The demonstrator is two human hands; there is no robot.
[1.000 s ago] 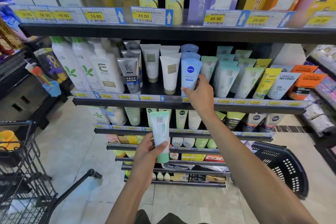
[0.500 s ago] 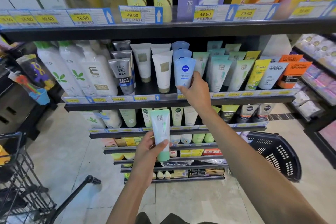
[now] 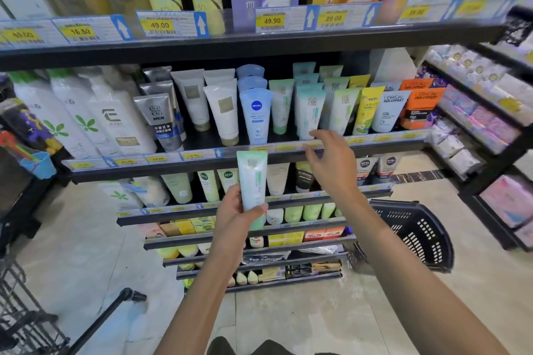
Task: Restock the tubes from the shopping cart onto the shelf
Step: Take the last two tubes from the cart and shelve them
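Observation:
My left hand (image 3: 235, 212) grips a pale green and white tube (image 3: 252, 179), cap down and upright, in front of the second shelf (image 3: 202, 166). My right hand (image 3: 328, 158) hovers at that shelf's front edge with loose, spread fingers and holds nothing, its fingertips just below a teal and white tube (image 3: 310, 112). A blue Nivea tube (image 3: 256, 115) stands on the shelf to the left of it, untouched. The shopping cart (image 3: 26, 311) shows at the lower left edge.
Rows of tubes and white bottles (image 3: 86, 121) fill the second shelf. Price tags line the top shelf rail (image 3: 259, 37). A black plastic basket (image 3: 412, 235) sits on the floor at right. Another rack (image 3: 484, 135) juts in from the right.
My right hand has let go of the blue Nivea tube, which now stands on the shelf, and moved right and down. My left hand still holds the green tube.

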